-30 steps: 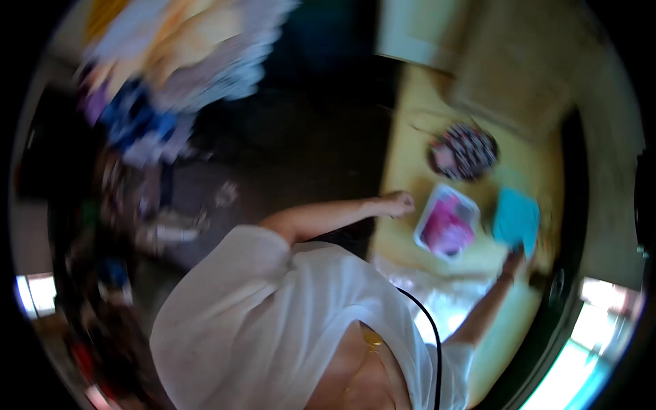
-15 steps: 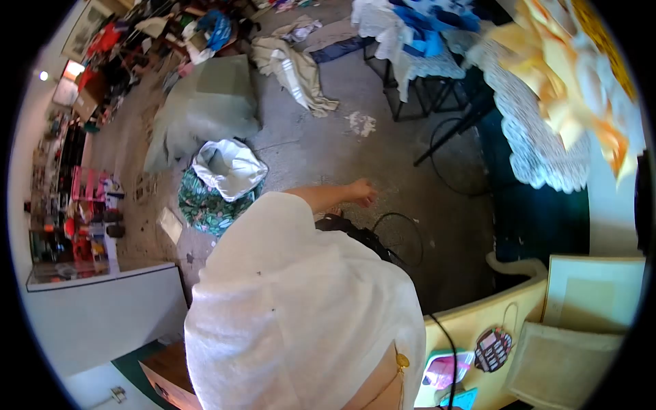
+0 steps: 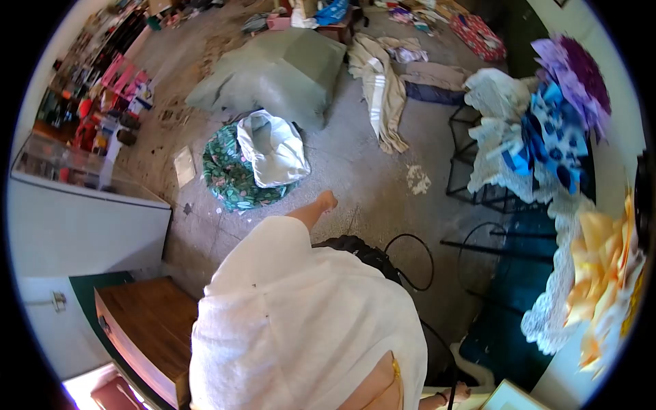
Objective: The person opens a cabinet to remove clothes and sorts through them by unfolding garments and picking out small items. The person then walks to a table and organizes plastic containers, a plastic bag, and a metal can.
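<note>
My left hand point(image 3: 328, 201) reaches out past my white shirt point(image 3: 301, 307), over the grey floor. Its fingers look curled in, and nothing shows in them. Nearest to it lies a green leaf-patterned fabric bundle point(image 3: 222, 171) with an open white lining point(image 3: 273, 150); hand and bundle look apart. Some black cloth point(image 3: 355, 247) shows below the hand. At the bottom edge, my right hand point(image 3: 460, 393), with a band on the wrist, is by the pale table edge and a black cable point(image 3: 447, 355). Its fingers seem closed, but what they hold is hidden.
A large grey-green sack point(image 3: 287, 75) lies beyond the bundle. Beige trousers point(image 3: 383, 89) are spread on the floor. Black metal stands point(image 3: 471, 157) with lace and ribbon pieces stand right. A wooden cabinet point(image 3: 147, 321) is at lower left, and a black cable loop point(image 3: 417, 263) lies on the floor.
My view has turned, so the bundle and sack appear further right. My left hand now appears nearer the bundle. My right hand has come into view at the bottom.
</note>
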A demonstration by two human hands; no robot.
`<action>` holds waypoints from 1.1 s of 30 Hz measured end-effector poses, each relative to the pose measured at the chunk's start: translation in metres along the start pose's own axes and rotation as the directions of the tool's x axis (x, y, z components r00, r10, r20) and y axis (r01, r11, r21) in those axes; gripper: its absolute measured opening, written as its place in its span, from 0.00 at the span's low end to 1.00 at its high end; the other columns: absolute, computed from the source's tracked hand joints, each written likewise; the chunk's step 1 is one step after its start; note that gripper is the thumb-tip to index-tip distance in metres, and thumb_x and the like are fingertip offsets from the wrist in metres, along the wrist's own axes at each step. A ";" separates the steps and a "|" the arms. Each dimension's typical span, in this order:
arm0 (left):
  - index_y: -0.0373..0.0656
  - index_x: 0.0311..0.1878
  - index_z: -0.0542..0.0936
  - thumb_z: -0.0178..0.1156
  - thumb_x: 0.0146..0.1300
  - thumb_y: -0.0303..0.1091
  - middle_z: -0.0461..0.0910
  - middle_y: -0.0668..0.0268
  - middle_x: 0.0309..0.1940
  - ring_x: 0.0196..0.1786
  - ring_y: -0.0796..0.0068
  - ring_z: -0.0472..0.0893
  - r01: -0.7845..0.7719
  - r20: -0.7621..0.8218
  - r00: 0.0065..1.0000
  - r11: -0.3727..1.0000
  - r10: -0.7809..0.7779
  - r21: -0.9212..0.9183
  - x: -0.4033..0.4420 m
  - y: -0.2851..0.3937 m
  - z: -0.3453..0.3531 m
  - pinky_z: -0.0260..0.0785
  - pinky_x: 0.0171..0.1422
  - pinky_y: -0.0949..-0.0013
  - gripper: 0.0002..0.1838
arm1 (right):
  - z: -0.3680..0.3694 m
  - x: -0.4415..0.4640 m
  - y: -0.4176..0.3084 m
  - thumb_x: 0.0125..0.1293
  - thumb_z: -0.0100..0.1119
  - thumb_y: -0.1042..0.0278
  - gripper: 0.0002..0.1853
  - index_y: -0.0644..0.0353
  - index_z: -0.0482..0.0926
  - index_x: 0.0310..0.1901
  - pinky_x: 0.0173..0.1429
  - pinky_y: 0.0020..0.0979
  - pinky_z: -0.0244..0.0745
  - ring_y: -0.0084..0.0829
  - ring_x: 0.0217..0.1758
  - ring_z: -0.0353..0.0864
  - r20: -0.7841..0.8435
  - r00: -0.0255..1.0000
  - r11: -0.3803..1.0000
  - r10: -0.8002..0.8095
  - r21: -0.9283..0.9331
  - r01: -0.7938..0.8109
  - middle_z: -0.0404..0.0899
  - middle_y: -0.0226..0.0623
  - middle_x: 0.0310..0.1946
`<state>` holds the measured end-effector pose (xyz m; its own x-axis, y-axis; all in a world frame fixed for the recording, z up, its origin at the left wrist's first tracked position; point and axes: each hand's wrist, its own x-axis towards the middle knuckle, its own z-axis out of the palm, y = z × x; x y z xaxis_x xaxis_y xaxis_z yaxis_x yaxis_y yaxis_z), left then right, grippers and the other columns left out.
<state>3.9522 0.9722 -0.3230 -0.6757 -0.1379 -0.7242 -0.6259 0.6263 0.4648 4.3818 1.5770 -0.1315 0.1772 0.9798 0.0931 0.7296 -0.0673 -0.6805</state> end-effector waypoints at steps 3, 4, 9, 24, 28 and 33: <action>0.24 0.23 0.74 0.47 0.49 0.27 0.73 0.49 0.15 0.18 0.60 0.76 0.023 0.073 0.997 0.998 -0.018 -0.064 0.020 -0.020 -0.002 0.70 0.20 0.62 0.12 | 0.057 -0.014 -0.038 0.57 0.49 0.68 0.16 0.59 0.73 0.47 0.30 0.37 0.69 0.39 0.27 0.73 0.282 0.951 0.991 0.129 -0.058 -0.118 0.77 0.43 0.27; 0.24 0.23 0.74 0.47 0.49 0.27 0.73 0.49 0.15 0.18 0.60 0.76 0.044 0.064 0.997 0.995 -0.038 -0.094 0.018 -0.022 -0.001 0.70 0.20 0.62 0.12 | 0.085 -0.005 -0.038 0.57 0.49 0.67 0.11 0.60 0.74 0.40 0.26 0.36 0.68 0.37 0.22 0.71 0.509 0.849 0.990 0.144 -0.065 -0.129 0.76 0.42 0.24; 0.25 0.25 0.73 0.46 0.50 0.28 0.74 0.48 0.18 0.17 0.60 0.76 0.120 -0.020 0.991 0.935 -0.135 -0.333 0.016 -0.013 -0.020 0.69 0.18 0.62 0.12 | 0.225 0.007 -0.057 0.56 0.52 0.63 0.08 0.58 0.74 0.26 0.22 0.32 0.66 0.29 0.21 0.70 0.861 0.471 0.931 -0.193 0.009 0.364 0.73 0.36 0.20; 0.31 0.34 0.75 0.49 0.51 0.31 0.75 0.56 0.22 0.18 0.67 0.77 0.068 -0.199 0.952 0.791 -0.235 -0.609 0.092 0.059 -0.121 0.71 0.20 0.68 0.12 | 0.539 -0.157 -0.359 0.52 0.57 0.66 0.09 0.54 0.67 0.23 0.19 0.24 0.58 0.21 0.16 0.63 0.964 0.214 0.956 0.161 -0.206 0.209 0.64 0.26 0.16; 0.31 0.32 0.74 0.50 0.51 0.30 0.75 0.58 0.21 0.17 0.66 0.75 0.223 -0.111 0.915 0.714 -0.389 -0.664 0.098 0.040 -0.126 0.70 0.18 0.68 0.10 | 0.650 -0.212 -0.417 0.49 0.59 0.66 0.09 0.57 0.71 0.31 0.20 0.26 0.62 0.23 0.19 0.67 0.983 0.176 0.933 0.047 -0.106 0.344 0.70 0.28 0.23; 0.34 0.34 0.73 0.48 0.52 0.30 0.74 0.56 0.22 0.18 0.64 0.76 0.405 -0.014 0.828 0.614 -0.561 -0.677 0.116 0.026 -0.175 0.69 0.18 0.66 0.10 | 0.744 -0.309 -0.456 0.48 0.61 0.62 0.12 0.59 0.74 0.32 0.23 0.30 0.68 0.27 0.20 0.70 0.997 -0.042 0.874 -0.072 0.084 0.478 0.71 0.32 0.22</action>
<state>3.7893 0.8376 -0.3060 -0.2139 -0.4756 -0.8533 -0.9219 -0.1907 0.3373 3.5035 1.4454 -0.3908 -0.7184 0.1521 -0.6788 0.6675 0.4253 -0.6112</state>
